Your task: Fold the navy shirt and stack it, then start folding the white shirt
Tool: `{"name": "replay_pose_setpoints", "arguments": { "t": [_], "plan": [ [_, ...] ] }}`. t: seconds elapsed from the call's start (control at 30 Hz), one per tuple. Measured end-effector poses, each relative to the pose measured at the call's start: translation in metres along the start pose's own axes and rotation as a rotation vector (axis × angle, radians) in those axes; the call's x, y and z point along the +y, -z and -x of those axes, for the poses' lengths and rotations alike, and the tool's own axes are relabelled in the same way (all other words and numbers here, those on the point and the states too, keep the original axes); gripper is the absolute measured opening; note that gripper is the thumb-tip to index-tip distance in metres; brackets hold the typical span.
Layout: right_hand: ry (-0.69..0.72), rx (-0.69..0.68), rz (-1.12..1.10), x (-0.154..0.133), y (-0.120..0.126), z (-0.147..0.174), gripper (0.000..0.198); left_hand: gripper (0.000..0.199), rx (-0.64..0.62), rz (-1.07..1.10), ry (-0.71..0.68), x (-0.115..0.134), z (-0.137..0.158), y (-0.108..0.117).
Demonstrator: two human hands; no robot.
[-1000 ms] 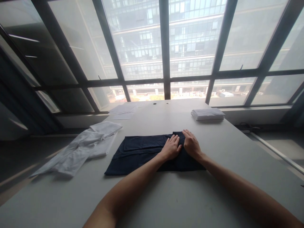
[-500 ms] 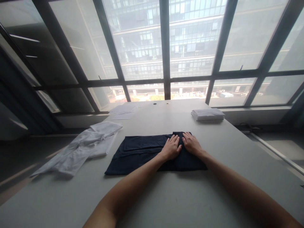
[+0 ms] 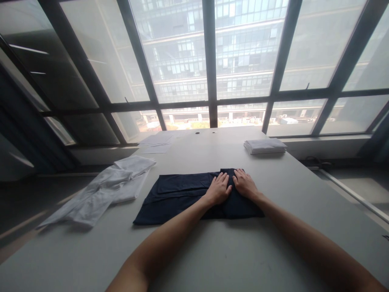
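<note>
A dark navy garment [image 3: 179, 194], folded into a long flat shape, lies across the middle of the white table [image 3: 194, 251]. Its right part is doubled over into a thicker layer. My left hand [image 3: 218, 189] rests flat near the edge of that fold, fingers stretched out and pointing away from me. Just to its right, my right hand [image 3: 244, 183] also presses flat on the folded part, with its fingers extended. A narrow strip of navy cloth shows between the two hands. The exact kind of garment cannot be told.
Crumpled white clothing [image 3: 106, 190] lies at the left, partly over the table's edge. A neat folded white stack [image 3: 265, 146] sits at the back right. Sheets of paper [image 3: 156, 142] lie at the far left. Large windows [image 3: 179, 52] rise behind the table.
</note>
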State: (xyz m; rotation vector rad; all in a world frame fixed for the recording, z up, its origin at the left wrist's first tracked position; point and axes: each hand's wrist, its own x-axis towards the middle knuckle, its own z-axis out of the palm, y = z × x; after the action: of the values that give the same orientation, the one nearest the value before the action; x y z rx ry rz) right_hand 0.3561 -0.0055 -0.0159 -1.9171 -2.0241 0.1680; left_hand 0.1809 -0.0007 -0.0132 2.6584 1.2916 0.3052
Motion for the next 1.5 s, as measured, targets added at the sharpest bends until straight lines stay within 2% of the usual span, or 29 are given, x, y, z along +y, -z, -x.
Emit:
{"name": "replay_pose_setpoints", "arguments": {
  "t": [0.2,0.37,0.5,0.67,0.83,0.97,1.1,1.3,1.5],
  "plan": [
    [0.011,0.006,-0.008,0.0,0.0,0.0,0.051,0.076,0.063,-0.025,0.082,0.003,0.002,-0.002],
    [0.013,0.021,-0.02,0.001,0.0,0.001,0.051,0.081,-0.052,0.0,0.12,0.002,-0.001,0.001],
    [0.027,0.035,-0.023,0.002,-0.002,0.0,0.051,0.08,-0.058,0.062,0.146,-0.009,0.0,0.015],
    [0.034,0.049,-0.016,0.005,-0.008,-0.002,0.051,0.077,-0.131,-0.011,0.223,-0.054,0.026,0.035],
    [0.044,0.053,-0.013,0.01,-0.016,-0.004,0.051,0.075,-0.032,-0.123,0.431,-0.119,0.077,0.049],
    [0.034,0.067,-0.016,0.012,-0.018,-0.004,0.051,0.066,0.003,-0.165,0.543,-0.157,0.114,0.061],
    [0.04,0.063,-0.013,0.013,-0.018,-0.004,0.051,0.051,0.056,-0.219,0.613,-0.176,0.138,0.071],
    [0.058,0.059,0.029,0.017,-0.019,-0.005,0.051,0.055,0.106,-0.183,0.734,-0.188,0.155,0.089],
    [0.08,0.082,0.051,0.021,-0.022,-0.006,0.052,0.045,0.028,-0.07,0.867,-0.199,0.166,0.122]
  ]
}}
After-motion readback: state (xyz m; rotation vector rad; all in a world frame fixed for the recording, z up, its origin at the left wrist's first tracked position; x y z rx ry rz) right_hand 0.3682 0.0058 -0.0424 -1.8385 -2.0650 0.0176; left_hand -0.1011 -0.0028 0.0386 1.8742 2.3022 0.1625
